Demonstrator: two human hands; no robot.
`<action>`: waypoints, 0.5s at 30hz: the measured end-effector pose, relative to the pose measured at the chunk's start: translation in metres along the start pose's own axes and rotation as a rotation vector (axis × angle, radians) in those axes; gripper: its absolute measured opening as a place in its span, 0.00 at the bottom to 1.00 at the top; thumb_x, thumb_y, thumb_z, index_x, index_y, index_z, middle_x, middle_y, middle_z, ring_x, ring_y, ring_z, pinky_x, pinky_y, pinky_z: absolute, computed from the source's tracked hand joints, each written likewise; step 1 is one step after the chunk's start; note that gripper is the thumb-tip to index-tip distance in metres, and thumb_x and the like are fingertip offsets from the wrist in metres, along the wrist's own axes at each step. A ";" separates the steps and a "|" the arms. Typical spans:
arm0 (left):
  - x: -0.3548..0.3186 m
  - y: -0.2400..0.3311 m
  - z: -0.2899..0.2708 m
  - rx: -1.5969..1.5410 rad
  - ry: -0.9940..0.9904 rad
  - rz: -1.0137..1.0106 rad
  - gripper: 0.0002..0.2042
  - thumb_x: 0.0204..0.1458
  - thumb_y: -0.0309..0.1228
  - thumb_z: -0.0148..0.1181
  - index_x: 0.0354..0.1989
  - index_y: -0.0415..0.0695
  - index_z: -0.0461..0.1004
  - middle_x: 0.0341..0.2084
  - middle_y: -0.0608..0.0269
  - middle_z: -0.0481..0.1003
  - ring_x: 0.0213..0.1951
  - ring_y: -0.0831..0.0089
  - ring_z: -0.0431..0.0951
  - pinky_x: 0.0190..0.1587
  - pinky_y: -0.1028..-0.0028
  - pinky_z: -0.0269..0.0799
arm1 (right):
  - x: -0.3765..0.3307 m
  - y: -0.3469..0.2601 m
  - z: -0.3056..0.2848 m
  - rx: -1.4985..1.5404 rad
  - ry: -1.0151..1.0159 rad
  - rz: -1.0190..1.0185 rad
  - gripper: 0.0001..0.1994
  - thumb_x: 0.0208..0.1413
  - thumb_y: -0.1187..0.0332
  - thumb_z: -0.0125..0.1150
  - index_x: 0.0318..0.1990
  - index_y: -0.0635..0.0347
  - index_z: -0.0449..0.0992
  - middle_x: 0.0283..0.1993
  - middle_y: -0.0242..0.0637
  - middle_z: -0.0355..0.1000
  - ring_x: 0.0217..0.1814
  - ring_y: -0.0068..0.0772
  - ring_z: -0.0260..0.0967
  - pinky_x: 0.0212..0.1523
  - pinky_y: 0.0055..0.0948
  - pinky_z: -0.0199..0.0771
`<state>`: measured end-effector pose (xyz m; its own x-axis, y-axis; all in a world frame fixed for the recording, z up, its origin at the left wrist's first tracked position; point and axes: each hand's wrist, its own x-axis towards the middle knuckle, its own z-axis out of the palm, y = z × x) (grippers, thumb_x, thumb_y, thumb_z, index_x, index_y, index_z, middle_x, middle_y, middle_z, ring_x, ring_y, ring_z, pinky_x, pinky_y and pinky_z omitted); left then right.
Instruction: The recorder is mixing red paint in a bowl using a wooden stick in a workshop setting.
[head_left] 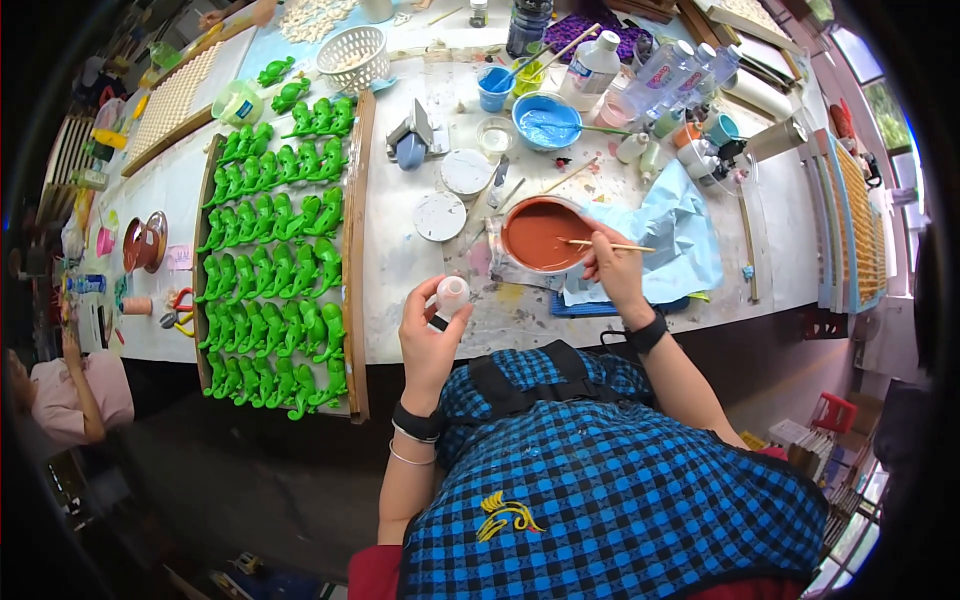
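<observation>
Head view shows our left hand (428, 330) gripping a small translucent bottle (453, 294) while our right hand (616, 272) pinches a wooden stick (638, 248) over reddish-brown paint (538, 236).

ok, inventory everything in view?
Table: one, white, middle
Tray: one, brown, left
Figurines: many, green, mostly in tray
Red-brown paint: one bowlful, centre
Blue paint: one bowlful, back
Basket: one, white, back left
Discs: two, white, centre
Cloth: one, pale blue, right
Large bottles: several, clear, back right
Co-worker: one, far left
Brush: one, pale, centre
Small bottle: one, translucent white, centre
Apron: one, blue check, worn
Left hand: one, holding small bottle
Right hand: one, holding brush
</observation>
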<state>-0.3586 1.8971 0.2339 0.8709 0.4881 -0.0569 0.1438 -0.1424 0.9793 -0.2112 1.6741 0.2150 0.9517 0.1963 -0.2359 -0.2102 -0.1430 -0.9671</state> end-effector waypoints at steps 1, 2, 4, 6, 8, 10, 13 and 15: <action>0.002 0.000 0.001 0.015 -0.007 0.001 0.19 0.43 0.22 0.63 0.45 0.40 0.67 0.39 0.64 0.70 0.42 0.76 0.71 0.46 0.73 0.69 | -0.001 -0.010 -0.004 -0.006 -0.001 -0.008 0.16 0.58 0.68 0.45 0.50 0.64 0.71 0.17 0.30 0.66 0.13 0.17 0.63 0.12 0.14 0.59; 0.003 0.002 0.002 0.010 -0.004 0.004 0.19 0.43 0.22 0.63 0.45 0.40 0.67 0.39 0.64 0.70 0.42 0.76 0.71 0.46 0.73 0.69 | -0.004 -0.024 -0.007 -0.014 0.005 -0.012 0.15 0.58 0.68 0.45 0.49 0.64 0.71 0.17 0.30 0.66 0.12 0.17 0.63 0.11 0.13 0.58; 0.009 0.005 0.006 -0.051 -0.049 0.040 0.19 0.43 0.22 0.64 0.46 0.40 0.67 0.40 0.64 0.71 0.42 0.75 0.72 0.47 0.71 0.69 | -0.010 -0.054 -0.013 -0.035 -0.013 -0.012 0.15 0.58 0.68 0.46 0.49 0.65 0.71 0.16 0.30 0.66 0.12 0.17 0.62 0.11 0.13 0.58; 0.013 0.012 0.012 -0.044 -0.073 0.084 0.19 0.43 0.22 0.64 0.46 0.39 0.67 0.40 0.63 0.71 0.43 0.75 0.72 0.48 0.70 0.69 | -0.015 -0.082 -0.019 -0.060 -0.028 -0.029 0.15 0.59 0.67 0.46 0.49 0.65 0.71 0.16 0.29 0.65 0.11 0.16 0.61 0.10 0.12 0.58; 0.017 0.020 0.019 -0.040 -0.098 0.127 0.19 0.43 0.22 0.64 0.46 0.39 0.67 0.40 0.62 0.71 0.43 0.74 0.72 0.48 0.70 0.69 | -0.022 -0.105 -0.027 -0.076 -0.063 -0.056 0.15 0.59 0.67 0.45 0.49 0.65 0.71 0.15 0.28 0.65 0.11 0.15 0.61 0.10 0.11 0.57; 0.018 0.027 0.025 -0.094 -0.127 0.194 0.19 0.43 0.22 0.64 0.46 0.39 0.68 0.41 0.61 0.71 0.44 0.74 0.72 0.50 0.69 0.69 | -0.031 -0.128 -0.030 -0.101 -0.083 -0.094 0.15 0.60 0.67 0.45 0.49 0.66 0.71 0.15 0.28 0.65 0.11 0.14 0.61 0.09 0.10 0.56; 0.018 0.028 0.033 -0.063 -0.132 0.268 0.20 0.42 0.22 0.64 0.46 0.39 0.68 0.42 0.60 0.71 0.45 0.73 0.72 0.50 0.70 0.68 | -0.046 -0.153 -0.035 -0.135 -0.075 -0.111 0.15 0.60 0.68 0.45 0.48 0.67 0.71 0.15 0.28 0.64 0.10 0.14 0.60 0.09 0.10 0.56; 0.016 0.030 0.035 -0.061 -0.144 0.286 0.20 0.42 0.22 0.64 0.46 0.39 0.68 0.41 0.59 0.72 0.44 0.71 0.72 0.49 0.71 0.69 | -0.055 -0.163 -0.037 -0.156 -0.065 -0.121 0.15 0.60 0.68 0.45 0.48 0.67 0.71 0.14 0.28 0.64 0.10 0.14 0.60 0.09 0.11 0.55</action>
<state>-0.3244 1.8704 0.2557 0.9299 0.3086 0.2000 -0.1413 -0.2023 0.9691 -0.2211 1.6504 0.3893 0.9505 0.2827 -0.1291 -0.0530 -0.2618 -0.9637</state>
